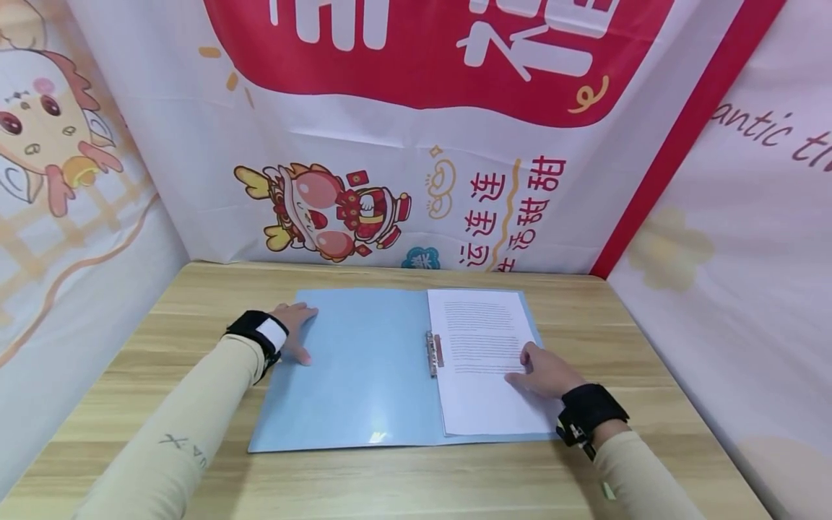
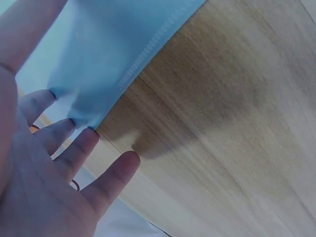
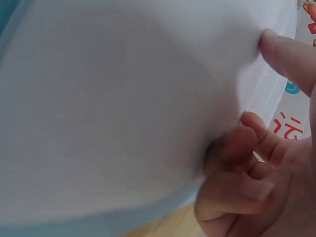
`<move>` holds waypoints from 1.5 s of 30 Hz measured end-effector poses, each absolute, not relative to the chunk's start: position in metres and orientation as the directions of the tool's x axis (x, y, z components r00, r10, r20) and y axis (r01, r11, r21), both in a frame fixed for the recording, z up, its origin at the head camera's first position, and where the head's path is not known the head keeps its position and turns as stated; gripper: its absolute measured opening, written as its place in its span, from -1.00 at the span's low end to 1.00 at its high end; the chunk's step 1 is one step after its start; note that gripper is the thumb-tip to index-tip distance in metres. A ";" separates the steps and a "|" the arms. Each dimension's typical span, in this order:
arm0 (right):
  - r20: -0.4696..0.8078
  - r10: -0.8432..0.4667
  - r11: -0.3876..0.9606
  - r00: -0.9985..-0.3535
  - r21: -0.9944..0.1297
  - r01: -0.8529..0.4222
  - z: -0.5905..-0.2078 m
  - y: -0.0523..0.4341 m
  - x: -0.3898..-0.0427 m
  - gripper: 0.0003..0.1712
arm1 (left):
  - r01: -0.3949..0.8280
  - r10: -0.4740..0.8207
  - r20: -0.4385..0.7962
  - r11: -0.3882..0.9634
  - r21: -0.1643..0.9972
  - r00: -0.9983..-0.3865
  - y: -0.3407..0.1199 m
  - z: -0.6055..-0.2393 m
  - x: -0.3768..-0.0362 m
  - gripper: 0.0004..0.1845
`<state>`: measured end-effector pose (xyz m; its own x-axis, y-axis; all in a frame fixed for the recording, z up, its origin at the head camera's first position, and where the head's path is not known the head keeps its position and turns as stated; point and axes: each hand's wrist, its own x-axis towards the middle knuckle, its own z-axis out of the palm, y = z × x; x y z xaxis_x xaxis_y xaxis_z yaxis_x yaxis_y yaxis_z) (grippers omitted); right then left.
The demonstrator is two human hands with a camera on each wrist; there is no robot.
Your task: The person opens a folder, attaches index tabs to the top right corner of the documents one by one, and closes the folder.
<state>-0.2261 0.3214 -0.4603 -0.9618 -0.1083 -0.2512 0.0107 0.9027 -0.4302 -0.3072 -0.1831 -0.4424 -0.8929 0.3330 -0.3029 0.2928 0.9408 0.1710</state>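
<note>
A light blue folder (image 1: pixel 351 361) lies spread open on the wooden table. On its right cover is a stack of white printed paper (image 1: pixel 484 404), beside a metal clip (image 1: pixel 432 354) near the spine. My left hand (image 1: pixel 295 328) is at the folder's left edge, fingers spread; in the left wrist view the fingertips (image 2: pixel 91 136) are near or on the blue cover's edge. My right hand (image 1: pixel 546 372) rests at the paper's right side. Its thumb (image 3: pixel 284 52) touches the sheet, while the other fingers (image 3: pixel 237 143) are bent against it near the edge, apart from the thumb.
The wooden table (image 1: pixel 390 484) extends around the folder. A printed cloth wall (image 1: pixel 377 130) rises behind it, with more cloth at the left (image 1: pixel 84 238) and right (image 1: pixel 734 325) sides. Both wrists wear black straps (image 1: pixel 591 408).
</note>
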 end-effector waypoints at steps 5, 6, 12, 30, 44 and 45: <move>-0.195 -0.133 0.902 -0.972 -0.430 -0.037 -0.460 0.316 -0.226 -0.48 | 0.292 0.325 -0.321 0.945 0.148 -0.889 -0.184 -0.433 -0.305 0.15; -0.190 -0.135 0.904 -0.972 -0.425 -0.043 -0.460 0.314 -0.226 -0.48 | 0.290 0.319 -0.327 0.947 0.136 -0.889 -0.184 -0.431 -0.305 0.15; -0.196 -0.138 0.909 -0.971 -0.414 -0.045 -0.456 0.301 -0.223 -0.48 | 0.277 0.296 -0.359 0.955 0.103 -0.885 -0.184 -0.426 -0.301 0.11; -0.235 -0.087 0.911 -0.968 -0.413 0.018 -0.458 0.297 -0.226 -0.45 | 0.261 0.288 -0.385 0.958 0.121 -0.877 -0.191 -0.436 -0.314 0.11; -0.239 -0.069 0.902 -0.968 -0.429 0.041 -0.452 0.301 -0.223 -0.56 | 0.267 0.294 -0.406 0.956 0.125 -0.865 -0.181 -0.425 -0.316 0.08; -0.238 -0.069 0.903 -0.969 -0.429 0.041 -0.451 0.301 -0.222 -0.58 | 0.257 0.288 -0.401 0.958 0.130 -0.870 -0.180 -0.423 -0.316 0.07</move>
